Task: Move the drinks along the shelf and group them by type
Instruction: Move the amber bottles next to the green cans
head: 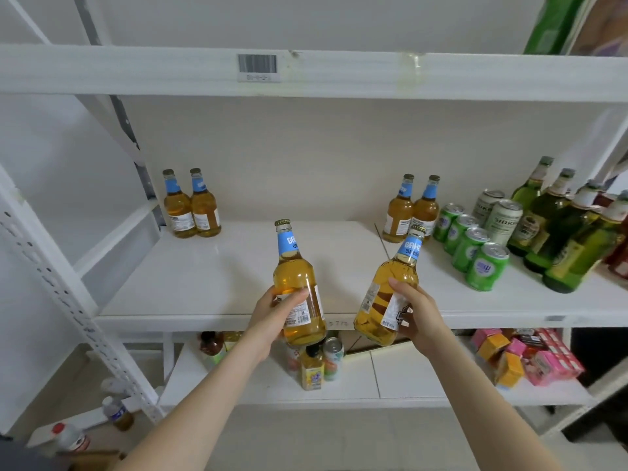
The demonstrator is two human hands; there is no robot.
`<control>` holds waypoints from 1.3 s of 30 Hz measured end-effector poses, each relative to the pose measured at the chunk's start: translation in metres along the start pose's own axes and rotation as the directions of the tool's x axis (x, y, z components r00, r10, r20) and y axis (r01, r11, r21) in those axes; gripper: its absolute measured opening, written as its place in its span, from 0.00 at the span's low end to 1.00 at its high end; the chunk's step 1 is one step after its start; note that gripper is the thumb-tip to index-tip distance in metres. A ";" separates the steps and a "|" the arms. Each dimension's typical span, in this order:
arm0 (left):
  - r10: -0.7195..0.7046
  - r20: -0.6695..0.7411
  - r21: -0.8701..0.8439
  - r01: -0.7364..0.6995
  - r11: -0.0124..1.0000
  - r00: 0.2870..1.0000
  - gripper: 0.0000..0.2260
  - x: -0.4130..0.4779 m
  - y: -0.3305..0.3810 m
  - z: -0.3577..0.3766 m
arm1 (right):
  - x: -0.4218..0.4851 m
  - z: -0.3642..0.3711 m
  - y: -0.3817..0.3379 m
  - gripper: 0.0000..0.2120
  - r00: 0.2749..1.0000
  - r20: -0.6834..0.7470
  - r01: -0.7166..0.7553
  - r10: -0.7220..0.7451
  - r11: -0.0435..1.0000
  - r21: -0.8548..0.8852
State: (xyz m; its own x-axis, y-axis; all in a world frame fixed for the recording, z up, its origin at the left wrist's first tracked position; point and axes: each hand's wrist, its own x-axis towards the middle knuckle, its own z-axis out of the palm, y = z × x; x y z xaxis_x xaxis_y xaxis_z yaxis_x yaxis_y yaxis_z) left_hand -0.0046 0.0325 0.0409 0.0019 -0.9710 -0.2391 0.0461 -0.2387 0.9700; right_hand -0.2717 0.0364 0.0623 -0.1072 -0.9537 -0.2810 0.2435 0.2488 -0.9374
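My left hand point(277, 316) grips an amber bottle with a blue neck label point(296, 277), held nearly upright in front of the white shelf point(217, 266). My right hand point(416, 311) grips a second amber bottle point(390, 283) of the same kind, tilted with its neck leaning right. Two matching amber bottles point(192, 207) stand at the shelf's back left. Another pair point(411, 209) stands at the back, right of centre. Several green cans point(472, 246), two silver cans point(498, 212) and several green glass bottles point(557, 229) fill the right end.
The upper shelf's front edge point(339, 74) carries a barcode tag overhead. The lower shelf point(407, 375) holds small bottles, a can point(333, 358) and pink and orange cartons point(530, 358). A white perforated upright point(68, 294) stands at the left. Plastic bottles point(115, 413) sit on the floor.
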 end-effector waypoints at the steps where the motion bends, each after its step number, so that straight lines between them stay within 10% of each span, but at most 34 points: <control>1: 0.002 -0.004 0.001 -0.002 1.000 1.000 0.24 0.001 0.000 0.013 | 0.001 -0.011 -0.005 0.32 1.000 -0.001 -0.001 0.001 1.000 -0.005; 16: 0.024 0.056 0.062 -0.028 0.998 0.998 0.21 0.048 -0.002 0.180 | 0.060 -0.157 -0.045 0.28 0.999 -0.036 -0.010 0.008 0.999 -0.050; 39: 0.185 0.070 0.218 -0.196 0.956 0.980 0.32 0.266 0.009 0.230 | 0.255 -0.150 -0.054 0.29 0.971 -0.019 0.240 -0.240 0.971 -0.012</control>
State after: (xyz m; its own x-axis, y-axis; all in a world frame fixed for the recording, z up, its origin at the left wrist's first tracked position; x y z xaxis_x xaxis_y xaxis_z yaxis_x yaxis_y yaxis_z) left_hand -0.2333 -0.2312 -0.0038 -0.0591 -0.9969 -0.0522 -0.1737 -0.0412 0.9839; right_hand -0.4564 -0.1949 0.0101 -0.1811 -0.9821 -0.0517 0.1993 0.0149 -0.9798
